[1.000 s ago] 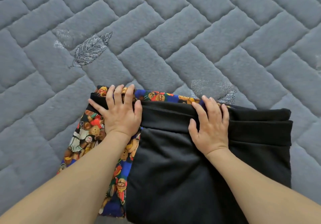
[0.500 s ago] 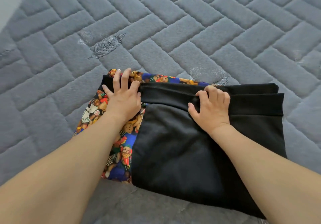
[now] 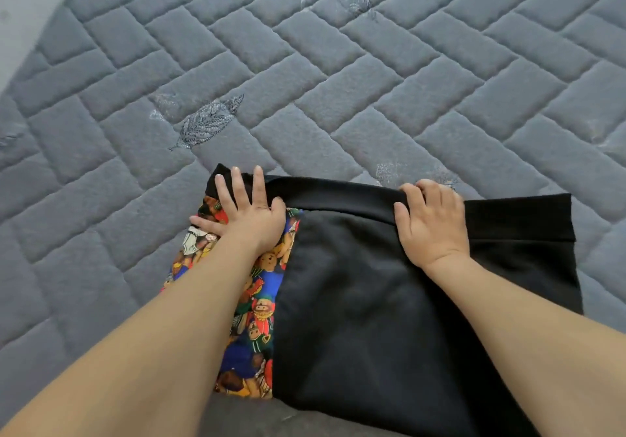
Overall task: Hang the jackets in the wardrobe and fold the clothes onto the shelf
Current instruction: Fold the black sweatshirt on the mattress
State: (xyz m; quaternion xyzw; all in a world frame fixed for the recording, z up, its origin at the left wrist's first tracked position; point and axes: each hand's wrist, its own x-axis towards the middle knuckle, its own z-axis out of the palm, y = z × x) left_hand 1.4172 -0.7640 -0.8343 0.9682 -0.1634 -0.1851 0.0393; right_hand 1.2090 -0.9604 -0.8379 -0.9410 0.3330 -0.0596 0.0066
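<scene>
Floor [image 3: 20, 3], pale, showing in the upper left corner of the frame, beside the edge of a grey quilted bed cover [image 3: 372, 97] filling most of the view. Stitched in a brick-like herringbone pattern, with a leaf motif [image 3: 208, 121] sitting left of centre and a fainter one near the top centre.

Lying at lower centre on the bed cover: bear-print garment [image 3: 257, 301], bright blue, red and brown, peeking out along the left side of a black garment [image 3: 355, 301] and mostly covered by it. Reaching in from the lower left, bare forearm leading to left hand [image 3: 249, 219], lying flat with fingers spread and straight, pressing down on the upper left corner where the black folded band crosses the bear print; thumb pointing left over the print.

Spreading across the lower middle and right of the frame, black garment lying flat, with a folded band running along its upper edge toward the right.

Right of centre, right hand [image 3: 430, 223] resting on that band, fingers curling over its upper edge and gripping the black fabric, thumb lying flat on the cloth. Hands well apart, each on the same upper edge.
</scene>
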